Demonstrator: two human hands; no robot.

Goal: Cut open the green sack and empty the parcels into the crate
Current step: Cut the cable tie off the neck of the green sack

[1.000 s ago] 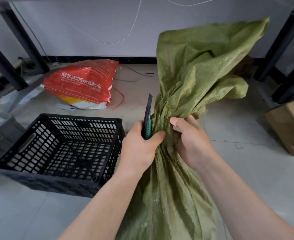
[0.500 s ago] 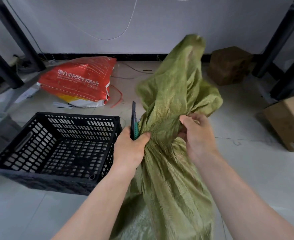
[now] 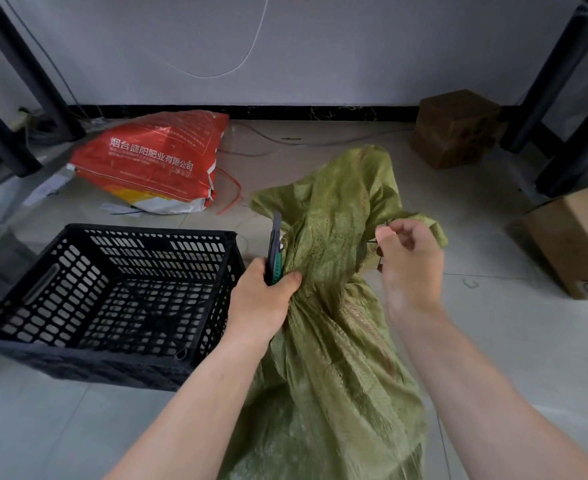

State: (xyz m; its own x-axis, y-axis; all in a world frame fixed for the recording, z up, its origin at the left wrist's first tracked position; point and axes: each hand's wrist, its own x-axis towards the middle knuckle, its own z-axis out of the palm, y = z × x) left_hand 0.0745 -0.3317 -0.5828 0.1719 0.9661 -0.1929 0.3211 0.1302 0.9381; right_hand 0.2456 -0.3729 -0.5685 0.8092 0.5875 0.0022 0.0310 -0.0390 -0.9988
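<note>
A green woven sack (image 3: pixel 334 341) stands on the tiled floor between my arms, its loose top flopped over toward the far side. My left hand (image 3: pixel 261 303) grips the gathered neck of the sack together with a utility knife (image 3: pixel 274 244), whose blade points up. My right hand (image 3: pixel 410 265) is at the sack's right edge, thumb and fingers pinching a thin dark tie (image 3: pixel 372 241). An empty black plastic crate (image 3: pixel 147 232) sits on the floor just left of the sack. No parcels are visible; the sack hides its contents.
A red and white printed bag (image 3: pixel 154 161) lies beyond the crate. A dark brown box (image 3: pixel 455 129) stands by the wall, and a cardboard box (image 3: pixel 576 237) sits at the right. Black shelf legs (image 3: pixel 559 71) rise on both sides.
The sack's upright top has dropped and folded away from me. My right hand left the neck and now pinches the thin tie at the right. My left hand kept its grip.
</note>
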